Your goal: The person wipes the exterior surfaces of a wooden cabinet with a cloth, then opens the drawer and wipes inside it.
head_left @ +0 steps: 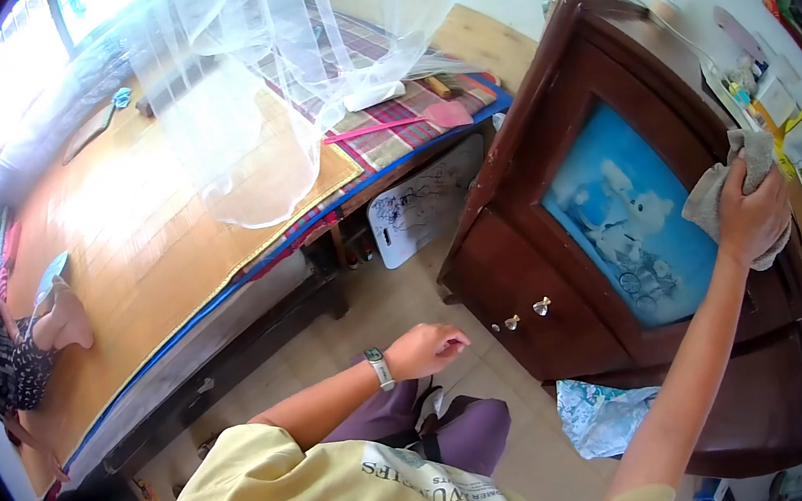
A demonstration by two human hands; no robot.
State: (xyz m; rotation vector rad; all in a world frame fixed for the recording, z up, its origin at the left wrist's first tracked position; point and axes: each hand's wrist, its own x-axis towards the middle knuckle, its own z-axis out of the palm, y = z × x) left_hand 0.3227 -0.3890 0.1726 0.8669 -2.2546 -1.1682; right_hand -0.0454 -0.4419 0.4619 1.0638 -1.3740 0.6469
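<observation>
My right hand [753, 210] grips a grey cloth [709, 202] and presses it against the dark brown wooden cabinet [550, 169], near the edge of its blue picture panel [626, 215]. Part of the cloth sticks out above the fingers and part hangs below them. My left hand [427, 349] is in front of my body with its fingers curled in and nothing visible in them. A watch [379, 368] is on that wrist. Two clear knobs [542, 307] sit on the cabinet's lower door, to the right of my left hand.
A bed [140, 300] with a mat and a draped mosquito net [240, 140] stands at the left; a person [11, 344] sits on it. A pink fly swatter [387, 127] lies on its corner. A scribbled whiteboard [425, 203] leans below. A patterned bag [603, 415] lies by the cabinet.
</observation>
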